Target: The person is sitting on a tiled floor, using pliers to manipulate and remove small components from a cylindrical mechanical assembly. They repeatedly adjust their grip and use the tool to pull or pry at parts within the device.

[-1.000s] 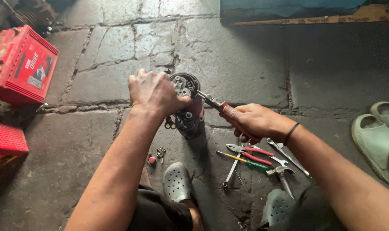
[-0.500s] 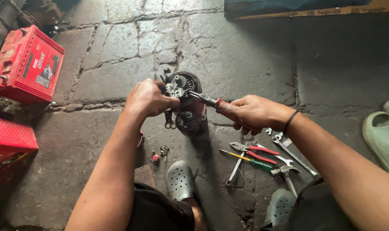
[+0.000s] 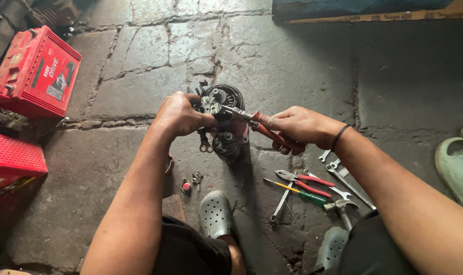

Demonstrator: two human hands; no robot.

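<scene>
While the motor assembly (image 3: 226,122) stands on the stone floor (image 3: 303,66) just beyond the person's knees, both hands meet at its upper end. The assembly is a dark, round, ribbed unit with a reddish lower body; its long axis runs near to far, with the open face and small fittings at the far end. The left hand (image 3: 179,114) comes in from the left and is the closer of the two, its fingers curled tight around the left side of the top part, steadying it. The right hand (image 3: 292,130) sits just right of the unit, closed around the red handles of a pair of pliers (image 3: 252,121); the tool's long axis lies nearly level, pointing left, and its metal nose reaches the fittings on top. Both forearms angle inward from the near edge, wrists roughly level.

On the floor near the right forearm lie more pliers (image 3: 305,180), a screwdriver (image 3: 292,189), spanners (image 3: 343,178) and a small hammer (image 3: 341,208). Loose screws (image 3: 195,178) sit near the left. Red battery cases (image 3: 35,74) stand at the far left.
</scene>
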